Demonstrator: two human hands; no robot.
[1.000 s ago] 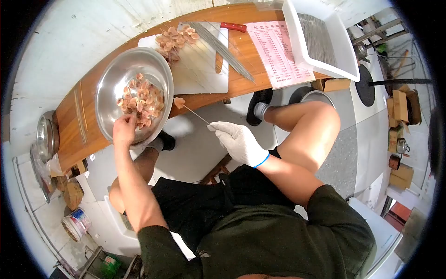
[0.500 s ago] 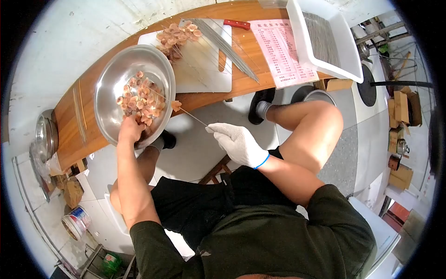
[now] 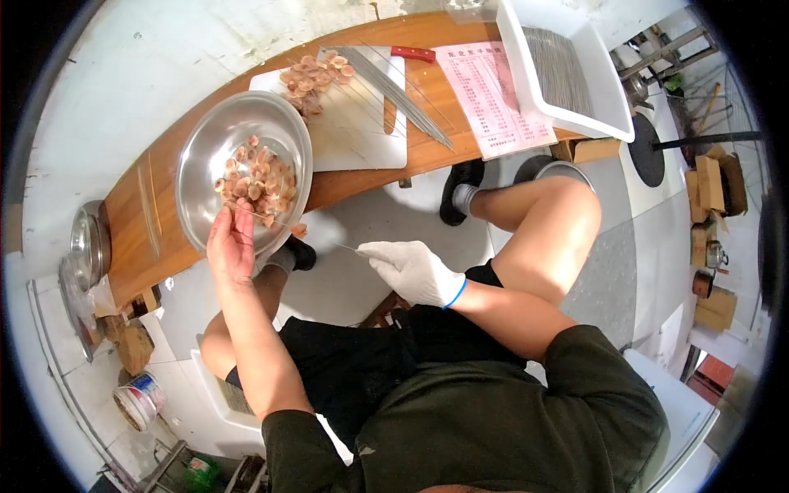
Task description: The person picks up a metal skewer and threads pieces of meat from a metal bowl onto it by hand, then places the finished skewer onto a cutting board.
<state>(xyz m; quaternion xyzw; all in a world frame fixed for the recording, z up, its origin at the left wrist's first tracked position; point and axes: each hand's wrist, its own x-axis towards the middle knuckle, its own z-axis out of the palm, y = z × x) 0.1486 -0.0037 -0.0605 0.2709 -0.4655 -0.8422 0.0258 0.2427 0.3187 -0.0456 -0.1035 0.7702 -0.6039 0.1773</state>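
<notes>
My right hand (image 3: 415,271), in a white knit glove, grips the end of a thin metal skewer (image 3: 343,246). On the skewer, a pinkish-brown slice (image 3: 298,231) hangs just outside the bowl rim. My bare left hand (image 3: 233,246) is palm up at the near rim of a large steel bowl (image 3: 197,156). Its thumb and fingertips come together by the skewer's far end; whatever lies between them is too small to make out. Inside the bowl is a heap of thin round pinkish-brown slices (image 3: 261,181).
Behind the bowl, a white cutting board (image 3: 353,148) carries more slices (image 3: 316,78) and a bundle of metal skewers (image 3: 394,90). A red-handled knife (image 3: 413,54), a pink printed sheet (image 3: 493,107) and a white tub of skewers (image 3: 596,123) sit farther right. Loose skewers (image 3: 149,201) lie at left on the wooden table (image 3: 131,255).
My left hand has come up out of the heap of slices and turned palm up at the skewer's far end. My right hand has shifted slightly left and down with the skewer.
</notes>
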